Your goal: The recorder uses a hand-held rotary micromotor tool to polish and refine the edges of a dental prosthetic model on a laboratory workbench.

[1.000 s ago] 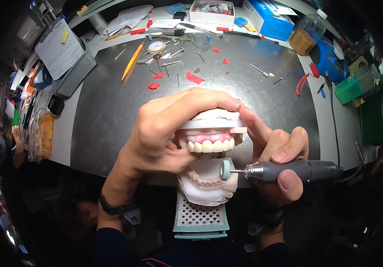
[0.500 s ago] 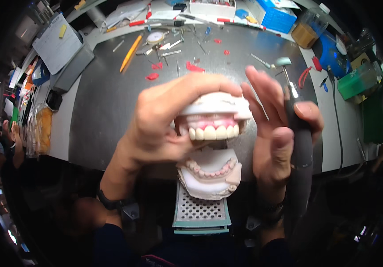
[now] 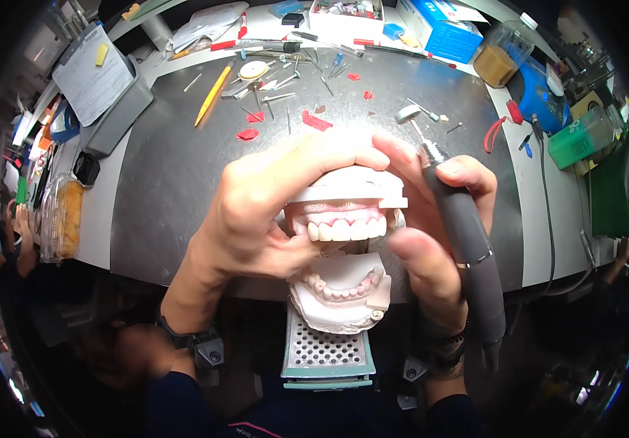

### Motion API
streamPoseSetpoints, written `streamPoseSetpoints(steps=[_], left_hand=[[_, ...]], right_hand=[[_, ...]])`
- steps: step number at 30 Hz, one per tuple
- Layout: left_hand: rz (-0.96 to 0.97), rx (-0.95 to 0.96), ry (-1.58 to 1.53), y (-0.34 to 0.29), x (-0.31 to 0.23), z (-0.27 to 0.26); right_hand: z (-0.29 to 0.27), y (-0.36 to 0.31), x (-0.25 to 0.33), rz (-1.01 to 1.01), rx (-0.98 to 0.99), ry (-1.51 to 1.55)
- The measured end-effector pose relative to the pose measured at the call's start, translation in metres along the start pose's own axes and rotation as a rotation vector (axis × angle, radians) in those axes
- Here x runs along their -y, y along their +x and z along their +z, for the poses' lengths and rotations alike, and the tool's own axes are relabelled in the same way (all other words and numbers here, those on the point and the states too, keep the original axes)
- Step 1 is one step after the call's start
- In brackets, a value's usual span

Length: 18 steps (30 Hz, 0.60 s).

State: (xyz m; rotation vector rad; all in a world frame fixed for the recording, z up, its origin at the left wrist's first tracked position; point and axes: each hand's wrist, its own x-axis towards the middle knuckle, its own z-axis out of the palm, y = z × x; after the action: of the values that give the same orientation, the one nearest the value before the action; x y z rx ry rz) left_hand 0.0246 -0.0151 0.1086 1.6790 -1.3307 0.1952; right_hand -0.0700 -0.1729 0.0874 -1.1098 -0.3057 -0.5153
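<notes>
Head view, centre frame: my left hand (image 3: 270, 212) pinches the upper dental cast (image 3: 347, 212) by its white base, above the lower cast (image 3: 340, 292). My right hand (image 3: 431, 233) is wrapped around the grey rotary handpiece (image 3: 468, 241). Plaster looks rigid, brittle; I'd grip the base, not teeth.

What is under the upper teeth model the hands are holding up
Below the upper teeth model lies the lower plaster model, teeth up, apart from it. It rests over a perforated tray. The left hand and right hand cover the upper model's sides, so any hinge is hidden.
</notes>
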Motion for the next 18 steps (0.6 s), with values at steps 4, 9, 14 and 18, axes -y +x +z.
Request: streamPoseSetpoints(steps=[4, 9, 14, 18], left_hand=[[-0.060, 0.023, -0.012, 0.000, -0.001, 0.000], [0.023, 0.015, -0.059, 0.003, 0.006, 0.003], [0.041, -0.056, -0.080, 0.004, 0.005, 0.008], [0.045, -0.112, -0.117, 0.003, 0.007, 0.011]], right_hand=[[-0.019, -0.002, 0.000, -0.071, -0.261, 0.022], [-0.033, 0.000, 0.001, -0.198, 0.117, 0.173], [-0.019, -0.005, 0.001, -0.095, 0.129, 0.155], [-0.015, -0.006, -0.002, -0.130, 0.096, 0.096]])
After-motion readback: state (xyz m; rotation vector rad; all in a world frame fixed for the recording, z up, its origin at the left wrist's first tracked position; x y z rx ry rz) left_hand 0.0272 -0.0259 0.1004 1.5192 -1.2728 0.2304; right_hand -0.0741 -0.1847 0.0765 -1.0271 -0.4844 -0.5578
